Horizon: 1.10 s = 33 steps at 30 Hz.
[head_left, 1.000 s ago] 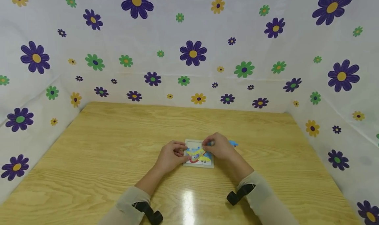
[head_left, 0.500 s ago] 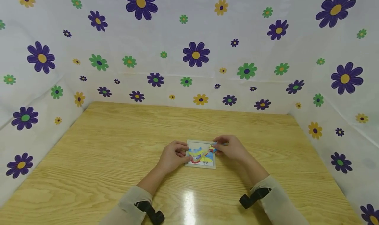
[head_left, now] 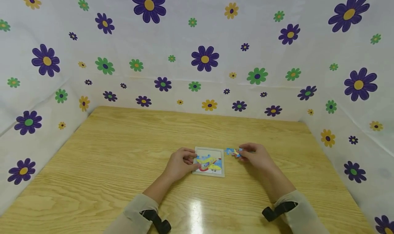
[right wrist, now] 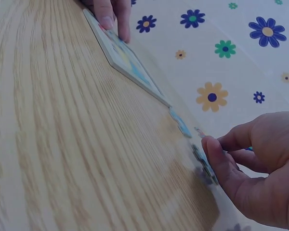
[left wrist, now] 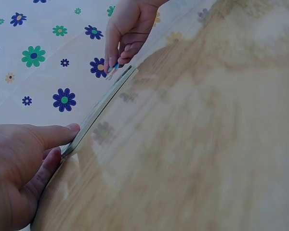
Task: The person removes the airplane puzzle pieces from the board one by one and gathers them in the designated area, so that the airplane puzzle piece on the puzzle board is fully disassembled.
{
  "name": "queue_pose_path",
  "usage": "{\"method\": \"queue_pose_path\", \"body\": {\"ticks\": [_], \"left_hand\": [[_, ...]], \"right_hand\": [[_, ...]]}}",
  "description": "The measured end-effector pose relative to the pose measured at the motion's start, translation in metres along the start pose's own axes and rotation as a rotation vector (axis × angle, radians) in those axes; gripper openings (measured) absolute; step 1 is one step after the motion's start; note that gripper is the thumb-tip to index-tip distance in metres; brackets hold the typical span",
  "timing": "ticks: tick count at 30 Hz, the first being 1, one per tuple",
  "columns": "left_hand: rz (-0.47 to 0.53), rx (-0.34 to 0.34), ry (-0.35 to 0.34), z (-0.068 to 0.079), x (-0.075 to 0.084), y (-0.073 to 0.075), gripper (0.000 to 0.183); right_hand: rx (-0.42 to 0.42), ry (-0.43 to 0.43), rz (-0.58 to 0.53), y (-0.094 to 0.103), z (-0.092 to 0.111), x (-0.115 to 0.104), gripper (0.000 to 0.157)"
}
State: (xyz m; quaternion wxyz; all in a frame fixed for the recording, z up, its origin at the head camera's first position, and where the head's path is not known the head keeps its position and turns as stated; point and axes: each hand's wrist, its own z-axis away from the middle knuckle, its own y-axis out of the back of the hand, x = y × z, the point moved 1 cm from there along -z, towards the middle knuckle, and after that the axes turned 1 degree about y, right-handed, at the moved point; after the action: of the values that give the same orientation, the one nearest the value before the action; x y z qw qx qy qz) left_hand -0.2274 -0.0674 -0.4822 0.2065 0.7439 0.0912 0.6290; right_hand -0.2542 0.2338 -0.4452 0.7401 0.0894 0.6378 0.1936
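A square jigsaw tray (head_left: pixel 223 164) with a pale rim lies on the table; assembled pieces in it show a yellow airplane (head_left: pixel 212 163), and its far strip is bare white. My left hand (head_left: pixel 181 164) grips the tray's left edge, thumb over the rim and the other fingers at the side. Right of the tray, my right hand (head_left: pixel 257 155) pinches a small colourful puzzle piece (right wrist: pixel 204 163) between thumb and fingers, low over the table. Another blue puzzle piece (right wrist: pixel 179 122) lies between that hand and the tray's corner. The fingers partly hide the pinched piece.
The wooden table (head_left: pixel 138 134) runs out around the tray on every side. White cloth walls (head_left: pixel 172 28) with printed flowers enclose it at the back and both sides. Black camera straps (head_left: pixel 280 210) circle both sleeves.
My right hand has moved rightward from the tray's far right part, carrying a puzzle piece off it to beside the loose blue one. My left hand has kept its grip on the tray.
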Motion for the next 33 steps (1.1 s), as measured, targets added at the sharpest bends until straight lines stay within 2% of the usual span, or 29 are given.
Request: {"method": "queue_pose_path", "body": {"ticks": [7, 14, 17, 21, 33], "left_hand": [[0.001, -0.004, 0.001, 0.001, 0.002, 0.000, 0.033], [0.007, 0.001, -0.003, 0.001, 0.003, 0.000, 0.033], [0.009, 0.001, -0.002, 0.001, 0.003, 0.000, 0.033], [0.014, -0.005, 0.001, 0.001, 0.002, -0.001, 0.033], [0.009, -0.008, 0.006, 0.000, 0.001, 0.000, 0.034]], "right_hand": [[0.069, -0.005, -0.065, 0.022, 0.004, 0.014, 0.040], [0.150, -0.051, -0.105, 0.036, 0.004, 0.021, 0.043], [0.171, -0.069, -0.096, 0.040, 0.004, 0.023, 0.045], [0.157, -0.076, -0.080, 0.044, 0.006, 0.025, 0.046], [0.199, -0.086, -0.033, 0.049, 0.006, 0.028, 0.040]]}}
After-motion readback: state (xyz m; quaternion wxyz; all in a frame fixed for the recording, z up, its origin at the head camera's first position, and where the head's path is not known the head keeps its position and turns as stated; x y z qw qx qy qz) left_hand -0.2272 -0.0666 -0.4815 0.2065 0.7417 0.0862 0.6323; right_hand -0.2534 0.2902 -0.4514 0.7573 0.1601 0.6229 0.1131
